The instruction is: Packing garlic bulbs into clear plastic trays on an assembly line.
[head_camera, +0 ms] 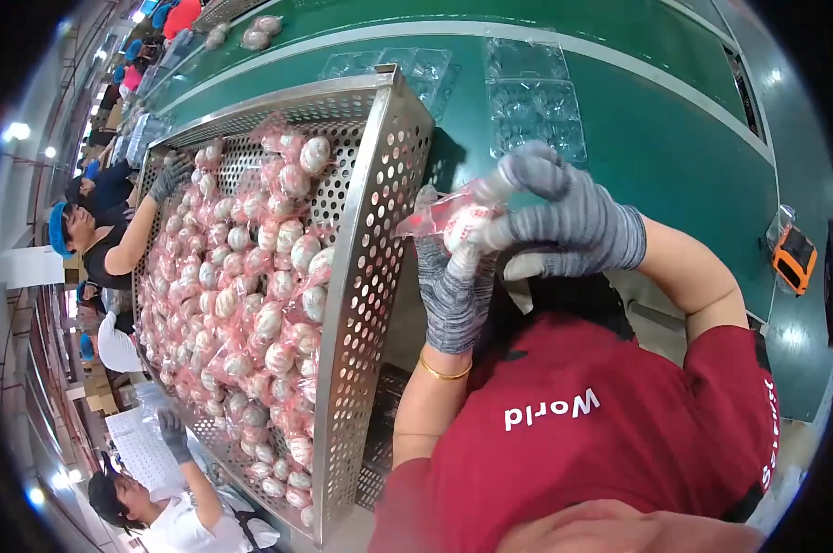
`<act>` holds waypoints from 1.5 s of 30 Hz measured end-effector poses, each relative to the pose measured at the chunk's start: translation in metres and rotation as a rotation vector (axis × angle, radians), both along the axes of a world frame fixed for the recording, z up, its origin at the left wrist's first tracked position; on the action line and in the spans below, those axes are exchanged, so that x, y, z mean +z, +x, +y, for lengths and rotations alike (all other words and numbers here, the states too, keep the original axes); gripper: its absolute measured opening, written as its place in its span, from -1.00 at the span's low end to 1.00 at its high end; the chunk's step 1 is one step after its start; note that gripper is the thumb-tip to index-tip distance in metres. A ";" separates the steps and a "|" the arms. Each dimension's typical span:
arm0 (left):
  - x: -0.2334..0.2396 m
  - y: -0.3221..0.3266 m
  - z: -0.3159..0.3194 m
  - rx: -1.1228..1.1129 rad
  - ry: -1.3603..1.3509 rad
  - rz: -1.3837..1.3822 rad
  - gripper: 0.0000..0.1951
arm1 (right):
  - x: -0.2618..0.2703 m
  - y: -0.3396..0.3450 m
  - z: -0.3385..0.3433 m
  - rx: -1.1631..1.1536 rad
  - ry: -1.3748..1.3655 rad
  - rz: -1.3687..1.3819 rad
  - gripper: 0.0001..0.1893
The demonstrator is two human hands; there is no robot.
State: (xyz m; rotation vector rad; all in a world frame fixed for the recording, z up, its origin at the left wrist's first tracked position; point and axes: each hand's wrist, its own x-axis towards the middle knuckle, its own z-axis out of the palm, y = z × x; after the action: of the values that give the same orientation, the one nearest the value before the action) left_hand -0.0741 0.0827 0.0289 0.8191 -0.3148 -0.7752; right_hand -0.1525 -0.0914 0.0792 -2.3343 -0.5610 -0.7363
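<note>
My left hand (458, 290), in a grey knit glove with pale fingertips, holds an egg-like white item (466, 227) in clear plastic with red print, beside the metal bin's near wall. My right hand (568, 214), gloved alike, reaches in from the right, its fingertips on the same item and its wrapper. A perforated metal bin (347, 276) at the left holds a heap of similar wrapped items (267, 321). Beyond my hands, an open clear plastic egg carton (535, 104) lies on the green work surface (655, 166).
More clear cartons (416, 66) lie behind the bin. A few wrapped items (261, 33) sit farther back. One co-worker's gloved hand (171, 176) reaches into the bin's far side; another's gloved hand (173, 432) is near its lower left edge. An orange-and-black device (794, 259) lies at the right.
</note>
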 end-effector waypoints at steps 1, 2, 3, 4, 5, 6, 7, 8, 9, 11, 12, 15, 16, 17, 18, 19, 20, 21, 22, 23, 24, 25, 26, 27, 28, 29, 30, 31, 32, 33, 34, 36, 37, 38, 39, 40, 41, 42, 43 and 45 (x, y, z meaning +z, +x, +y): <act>-0.003 0.002 0.000 -0.002 -0.001 -0.001 -0.17 | -0.003 -0.003 0.000 0.008 -0.016 -0.020 -0.66; -0.010 0.005 -0.001 0.114 0.225 -0.461 -0.20 | -0.004 0.000 0.003 0.000 -0.039 -0.157 -0.73; -0.017 0.007 0.000 0.231 0.455 -0.921 -0.23 | -0.009 0.002 0.005 0.019 -0.060 -0.142 -0.73; -0.022 0.012 0.002 0.020 0.201 -0.216 -0.25 | -0.011 0.005 0.007 0.039 -0.081 -0.127 -0.73; -0.025 0.015 0.004 0.056 0.180 -0.239 -0.23 | -0.009 0.003 0.008 0.019 -0.118 -0.094 -0.70; -0.022 0.018 0.002 0.091 0.156 -0.263 -0.20 | -0.010 0.005 0.008 -0.023 -0.118 -0.059 -0.68; -0.018 0.016 0.002 0.124 0.151 -0.284 -0.10 | -0.014 0.006 0.008 -0.064 -0.118 -0.025 -0.65; -0.012 0.013 0.000 0.108 0.156 -0.301 -0.05 | -0.020 0.009 0.006 -0.103 -0.145 0.007 -0.57; -0.006 0.010 -0.001 0.092 0.162 -0.316 0.00 | -0.022 0.011 0.001 -0.074 -0.119 0.034 -0.55; 0.000 0.005 -0.004 0.163 0.224 -0.389 0.11 | -0.021 0.007 -0.002 -0.073 -0.103 0.142 -0.43; -0.001 0.003 -0.004 0.192 0.246 -0.455 0.14 | -0.019 0.007 -0.002 -0.135 -0.183 0.151 -0.38; -0.010 0.001 -0.006 0.319 0.327 -0.736 0.12 | -0.023 0.008 -0.005 -0.204 -0.241 0.212 -0.26; -0.011 0.001 -0.006 0.385 0.372 -0.907 0.09 | -0.020 0.007 -0.004 -0.203 -0.193 0.241 -0.28; -0.011 -0.003 -0.004 0.247 0.280 -0.705 -0.07 | -0.017 0.006 -0.003 -0.201 -0.144 0.270 -0.31; -0.008 -0.001 -0.004 0.270 0.284 -0.823 -0.18 | -0.018 0.005 -0.001 -0.204 -0.143 0.270 -0.31; -0.005 0.001 -0.004 0.293 0.287 -0.941 -0.29 | -0.019 0.005 0.001 -0.230 -0.040 0.175 -0.32; -0.016 -0.003 -0.002 0.369 0.290 -0.764 -0.50 | -0.019 0.005 0.003 -0.254 0.062 0.079 -0.34; -0.016 0.001 -0.002 0.315 0.310 -0.643 -0.52 | -0.010 0.003 0.003 -0.242 -0.006 -0.082 -0.41; -0.014 0.004 -0.001 0.262 0.328 -0.522 -0.55 | -0.013 0.002 0.001 -0.191 -0.110 -0.160 -0.44; -0.012 0.004 -0.002 0.276 0.338 -0.575 -0.52 | -0.016 0.001 -0.001 -0.139 -0.214 -0.238 -0.47; -0.008 0.004 -0.003 0.275 0.341 -0.575 -0.52 | -0.011 0.002 0.005 -0.059 -0.121 -0.147 -0.54; -0.005 0.005 -0.004 0.248 0.318 -0.627 -0.47 | -0.013 0.005 0.006 -0.071 -0.096 -0.080 -0.55; -0.004 0.005 -0.004 0.221 0.295 -0.679 -0.41 | -0.017 0.006 0.007 -0.084 -0.070 -0.012 -0.57; -0.004 0.002 -0.004 0.239 0.373 -0.707 -0.37 | -0.020 0.008 0.002 -0.058 -0.110 -0.023 -0.56; -0.003 -0.001 -0.004 0.237 0.374 -0.706 -0.37 | -0.021 0.008 0.000 -0.059 -0.109 -0.022 -0.56; 0.001 -0.006 -0.005 0.246 0.337 -0.677 -0.36 | -0.020 0.007 -0.001 -0.065 -0.151 0.026 -0.55; 0.003 -0.010 -0.005 0.255 0.302 -0.649 -0.35 | -0.019 0.007 -0.002 -0.069 -0.192 0.074 -0.53; 0.002 -0.012 -0.006 0.259 0.231 -0.604 -0.36 | -0.022 0.011 -0.001 -0.067 -0.148 0.125 -0.51; 0.000 -0.012 -0.004 0.258 0.233 -0.604 -0.36 | -0.019 0.008 0.001 -0.067 -0.145 0.126 -0.51; -0.002 -0.009 -0.001 0.211 0.289 -0.649 -0.36 | -0.010 0.006 0.002 -0.057 -0.103 0.310 -0.51; -0.005 -0.006 0.001 0.164 0.344 -0.695 -0.35 | -0.004 0.006 0.003 -0.046 -0.059 0.492 -0.50; -0.011 -0.001 -0.002 0.106 0.325 -0.613 -0.39 | -0.010 0.009 0.003 -0.073 -0.112 0.600 -0.48; -0.015 0.004 -0.004 0.077 0.403 -0.679 -0.37 | -0.019 0.008 0.001 -0.074 -0.143 0.466 -0.46; -0.015 0.008 -0.005 0.048 0.480 -0.745 -0.34 | -0.025 0.007 -0.002 -0.075 -0.174 0.332 -0.44; -0.010 0.014 -0.001 0.071 0.609 -0.999 -0.33 | -0.025 0.006 -0.004 -0.033 -0.170 0.203 -0.42; -0.007 0.021 -0.001 0.159 0.607 -1.260 -0.34 | -0.023 0.005 -0.006 -0.041 -0.172 0.204 -0.42; -0.006 0.025 -0.002 0.250 0.594 -1.519 -0.35 | -0.018 0.003 -0.009 -0.015 -0.100 0.282 -0.43; -0.006 0.024 -0.007 0.247 0.436 -1.351 -0.35 | -0.014 0.003 -0.009 0.016 -0.028 0.359 -0.44; -0.003 0.018 -0.006 0.113 0.415 -1.001 -0.37 | -0.014 0.005 -0.010 0.038 0.033 0.208 -0.47; -0.002 0.018 -0.008 0.032 0.445 -0.818 -0.45 | -0.017 0.007 -0.014 0.075 0.309 0.242 -0.41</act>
State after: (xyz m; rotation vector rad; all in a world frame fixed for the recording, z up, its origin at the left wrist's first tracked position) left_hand -0.0561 0.0747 0.0267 1.5492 -0.8704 -0.4468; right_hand -0.1456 -0.1058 0.0622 -2.0639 -0.3933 -0.4592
